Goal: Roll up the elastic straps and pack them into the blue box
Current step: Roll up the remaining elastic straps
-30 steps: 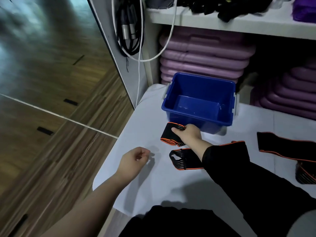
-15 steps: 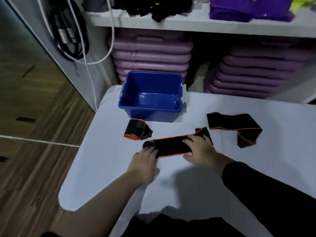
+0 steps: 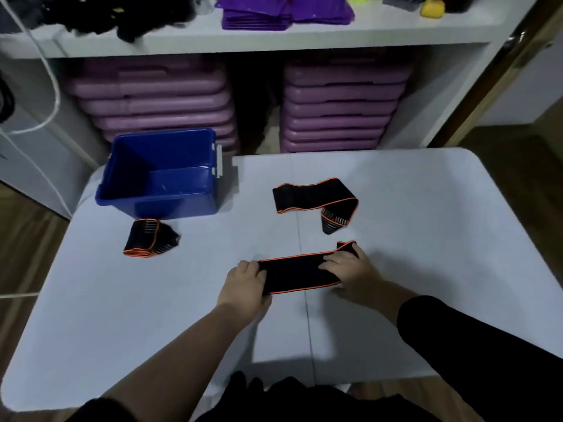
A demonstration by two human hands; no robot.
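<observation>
While 2 hands (image 3: 243,284) (image 3: 350,269) pin 1 flat strap (image 3: 300,274), fingers pressed on its ends, 1 rolled strap (image 3: 146,237), 1 loose strap (image 3: 313,197), 1 blue box (image 3: 161,175)

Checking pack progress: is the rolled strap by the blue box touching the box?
Apart. In the head view the rolled strap lies on the table in front of the blue box, with a thin strip of table between them.

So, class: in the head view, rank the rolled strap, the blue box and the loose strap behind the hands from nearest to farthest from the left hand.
From the left hand:
1. Rolled strap, to its left, before the box.
2. Loose strap, to the right and farther back.
3. Blue box, back left.
</observation>
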